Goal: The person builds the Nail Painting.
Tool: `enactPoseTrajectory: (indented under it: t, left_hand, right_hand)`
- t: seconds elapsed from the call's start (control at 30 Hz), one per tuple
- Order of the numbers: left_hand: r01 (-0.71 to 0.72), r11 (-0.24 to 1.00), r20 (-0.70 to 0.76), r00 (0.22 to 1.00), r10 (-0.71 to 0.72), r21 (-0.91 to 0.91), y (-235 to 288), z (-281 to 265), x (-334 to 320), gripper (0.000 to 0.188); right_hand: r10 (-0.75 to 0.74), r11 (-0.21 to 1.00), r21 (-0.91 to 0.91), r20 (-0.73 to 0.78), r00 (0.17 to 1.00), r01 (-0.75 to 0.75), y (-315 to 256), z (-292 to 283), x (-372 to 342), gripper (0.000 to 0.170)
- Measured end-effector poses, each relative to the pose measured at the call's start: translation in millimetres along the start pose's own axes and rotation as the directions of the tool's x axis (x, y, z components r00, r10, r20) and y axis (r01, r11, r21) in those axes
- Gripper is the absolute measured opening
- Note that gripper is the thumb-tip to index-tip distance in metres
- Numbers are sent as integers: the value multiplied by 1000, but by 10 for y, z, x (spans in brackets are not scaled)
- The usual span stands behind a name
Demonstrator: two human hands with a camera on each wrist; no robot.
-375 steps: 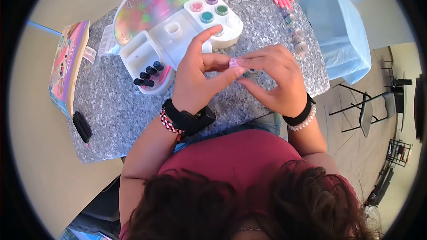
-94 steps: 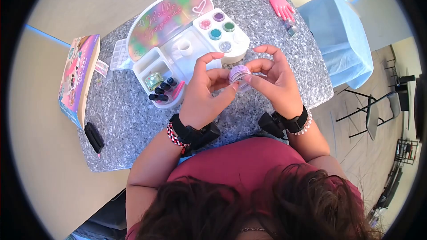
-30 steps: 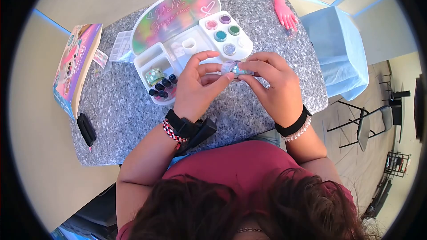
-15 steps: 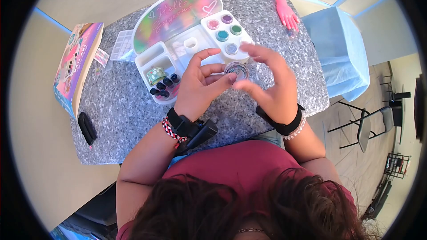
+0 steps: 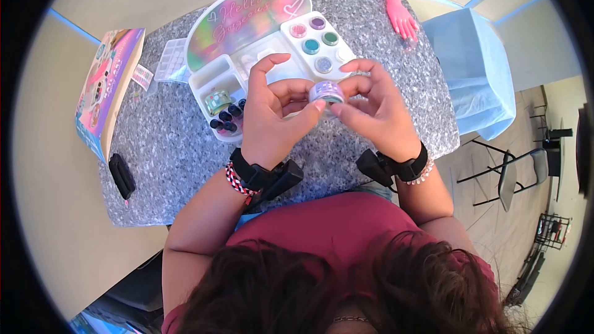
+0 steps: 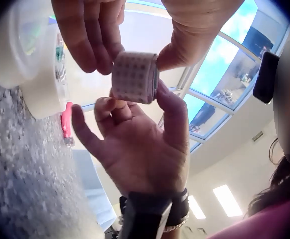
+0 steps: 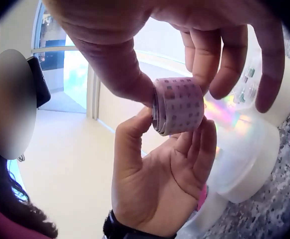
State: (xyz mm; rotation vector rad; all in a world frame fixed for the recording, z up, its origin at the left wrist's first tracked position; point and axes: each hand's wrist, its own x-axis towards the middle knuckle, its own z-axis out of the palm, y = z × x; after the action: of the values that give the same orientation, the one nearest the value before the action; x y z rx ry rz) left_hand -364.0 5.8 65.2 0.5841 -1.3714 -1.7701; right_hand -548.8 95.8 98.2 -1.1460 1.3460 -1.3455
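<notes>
Above the near part of the speckled table (image 5: 179,179), a person holds a coiled strip (image 5: 326,91), pale lilac with rows of small marks. The left hand (image 5: 272,111) pinches its left side between thumb and fingers, index finger lifted away; the right hand (image 5: 383,114) pinches the right side likewise, nearly closed on it. Just beyond stands a white tray (image 5: 210,74), with glitter pots (image 5: 311,46) at right and a greenish roll (image 5: 218,102) beside black-capped bottles (image 5: 228,119) at left. A pink model hand (image 5: 401,17) lies far right; a colourful box (image 5: 111,80) stands far left.
</notes>
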Motion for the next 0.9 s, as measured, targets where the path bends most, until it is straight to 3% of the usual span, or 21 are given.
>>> enactPoseTrajectory:
  t: [0.03, 0.2, 0.37, 0.43, 0.5, 0.57, 0.63, 0.7, 0.73, 0.77, 0.8, 0.83, 0.87, 0.9]
  left_hand:
    - [0, 1000, 3, 1000, 0, 2, 14, 0, 0, 77]
    - [99, 991, 110, 988, -108, 87, 118, 29, -25, 72]
    - [47, 981, 123, 990, -71, 187, 142, -62, -27, 74]
    - [8, 982, 138, 990, -35, 188, 139, -96, 7, 77]
    - [-44, 987, 79, 996, 33, 154, 73, -130, 31, 82]
    - [8, 993, 39, 999, -13, 118, 80, -59, 23, 84]
    - [81, 986, 26, 996, -86, 148, 67, -41, 17, 84]
    - [113, 990, 28, 993, -115, 83, 18, -26, 32, 84]
    - [200, 972, 62, 976, -209, 125, -6, -38, 31, 83]
    - [287, 942, 89, 948, -305, 173, -36, -55, 13, 83]
    - [283, 939, 123, 943, -310, 194, -94, -61, -18, 77]
    - [285, 938, 118, 943, -311, 197, -130, -71, -33, 77]
    - [238, 896, 160, 936, -315, 375, -156, -80, -47, 73]
    - [173, 825, 200, 924, -325, 538, -161, -82, -55, 70]
  right_hand:
    - [-8, 996, 88, -52, 999, 12, -23, 3, 5, 64]
    - [-74, 992, 97, -109, 991, 84, -63, 72, -1, 67]
    - [-88, 986, 134, -120, 989, 104, -36, 141, 7, 67]
    - [-12, 996, 83, -48, 999, 16, -75, 111, -4, 65]
    - [-54, 998, -39, 25, 998, 55, 28, 41, -11, 63]
    - [11, 999, -38, 76, 997, -8, -3, -34, -26, 60]
    - [-22, 985, -168, 128, 992, 43, -110, -191, 18, 58]
    - [-86, 901, -414, 117, 989, 127, -190, -476, 146, 54]
    - [-79, 849, -519, 57, 995, 97, -203, -685, 251, 51]
    - [-180, 752, -647, -25, 983, 121, -111, -911, 391, 47]
    - [-224, 625, -779, -132, 966, 39, -48, -1126, 528, 44]
    - [-321, 452, -892, -142, 936, 19, 81, -1411, 686, 40]
    - [-366, 356, -931, -217, 905, -79, 138, -1557, 770, 36]
    - [-367, 358, -931, -215, 905, -75, 217, -1681, 839, 36]
